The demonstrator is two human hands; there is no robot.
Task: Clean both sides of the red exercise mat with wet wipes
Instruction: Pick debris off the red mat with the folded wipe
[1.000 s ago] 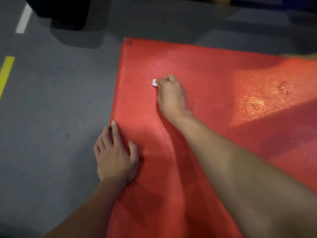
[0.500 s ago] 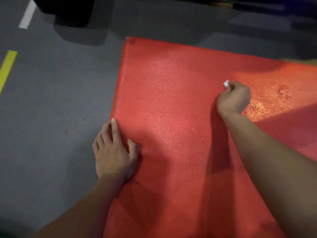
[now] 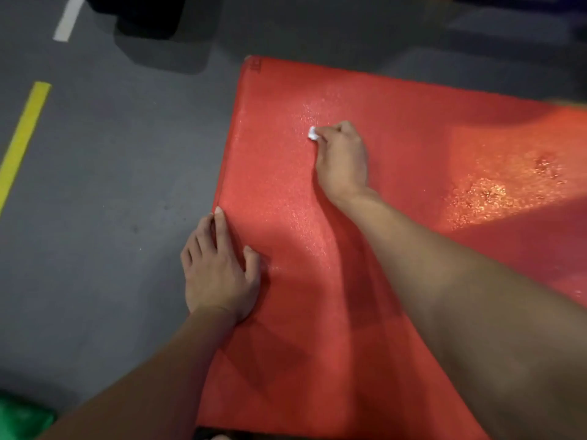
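The red exercise mat [image 3: 397,100] lies flat on the grey floor and fills the right of the view. My right hand [image 3: 343,160] is closed around a small bunched white wet wipe [image 3: 313,133], pressed on the mat near its far left part. My left hand [image 3: 219,271] lies flat, fingers spread, across the mat's left edge, partly on the mat and partly on the floor. Wet glistening patches show on the mat at the right and around the wipe.
Grey floor [image 3: 104,185] spreads to the left, with a yellow line [image 3: 22,138] and a white line [image 3: 68,19]. A dark object [image 3: 143,17] stands beyond the mat's far corner. Something green [image 3: 22,420] shows at the bottom left corner.
My right hand swept the wipe right across the mat, then came back left to near the mat's far left part. My left hand stayed on the mat's edge.
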